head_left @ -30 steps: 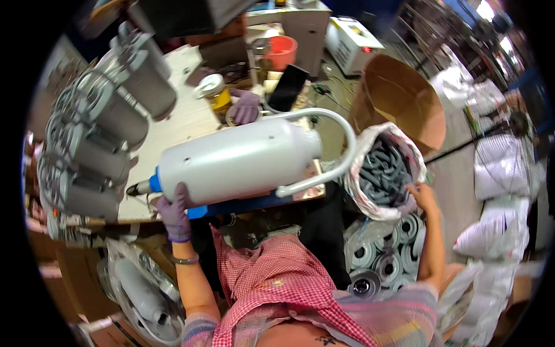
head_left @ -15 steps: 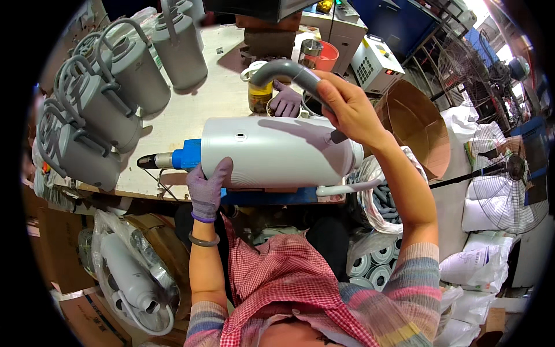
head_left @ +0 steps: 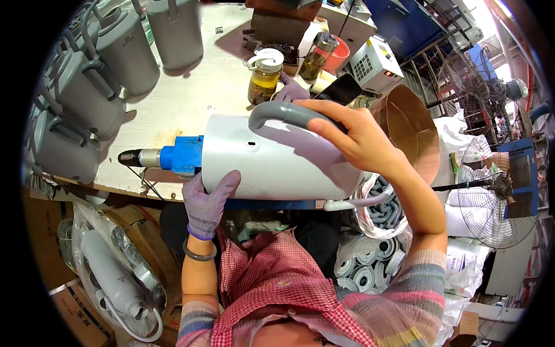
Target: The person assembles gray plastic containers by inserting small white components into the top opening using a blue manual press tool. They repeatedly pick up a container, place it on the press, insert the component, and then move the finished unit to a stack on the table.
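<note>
A light grey cylindrical kettle body (head_left: 277,168) lies on its side at the table's front edge. My left hand (head_left: 207,199), in a purple glove, grips its left end, thumb on top. Bare and curled, my right hand (head_left: 361,136) holds a dark grey curved handle (head_left: 286,113) over the body's upper side. The handle's bent end is just beside a small slot (head_left: 251,144) in the body; I cannot tell whether it touches. Against the body's left end sits a blue block with a metal and black power tool (head_left: 139,157). A pale bent tube (head_left: 358,202) hangs at the right end.
Several grey kettles (head_left: 127,55) with handles stand at the left. Behind the body are a yellow-filled jar (head_left: 265,81), a glass bottle (head_left: 318,58) and a purple glove (head_left: 292,91). Bags of handles (head_left: 384,214) and round parts (head_left: 365,274) are at right. A fan (head_left: 500,188) stands further right.
My right hand has lowered the handle and turned it, bringing its bent end down from above the table to beside the body's slot. The view has shifted a little.
</note>
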### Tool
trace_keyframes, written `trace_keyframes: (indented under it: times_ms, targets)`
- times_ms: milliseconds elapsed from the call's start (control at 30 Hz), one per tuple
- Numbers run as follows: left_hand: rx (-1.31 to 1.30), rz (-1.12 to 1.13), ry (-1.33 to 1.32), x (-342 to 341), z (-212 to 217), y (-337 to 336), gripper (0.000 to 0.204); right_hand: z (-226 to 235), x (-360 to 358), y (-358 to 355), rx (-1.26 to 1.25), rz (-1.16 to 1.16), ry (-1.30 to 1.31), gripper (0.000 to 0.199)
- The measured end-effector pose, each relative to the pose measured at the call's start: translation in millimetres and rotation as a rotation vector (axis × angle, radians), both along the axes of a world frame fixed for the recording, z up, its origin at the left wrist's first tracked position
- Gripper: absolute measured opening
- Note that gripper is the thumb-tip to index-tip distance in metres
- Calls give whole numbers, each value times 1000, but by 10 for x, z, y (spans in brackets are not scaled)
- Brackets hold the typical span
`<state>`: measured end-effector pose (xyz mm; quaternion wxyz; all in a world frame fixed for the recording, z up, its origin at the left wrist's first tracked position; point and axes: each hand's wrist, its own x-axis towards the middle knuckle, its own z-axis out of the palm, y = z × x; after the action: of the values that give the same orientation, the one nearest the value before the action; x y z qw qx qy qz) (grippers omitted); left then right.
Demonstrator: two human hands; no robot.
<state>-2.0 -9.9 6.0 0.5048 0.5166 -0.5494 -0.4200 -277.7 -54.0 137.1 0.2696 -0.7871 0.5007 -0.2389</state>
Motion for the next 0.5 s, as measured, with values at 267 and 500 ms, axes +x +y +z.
trace_keyframes:
  times_ms: [267, 500]
  targets:
    - [50, 18, 66, -37, 41, 0, 35, -39, -73, 32, 50, -46, -49, 37]
    - [-10, 31, 31, -26, -1, 8, 34, -133, -74, 32, -19, -34, -61, 36]
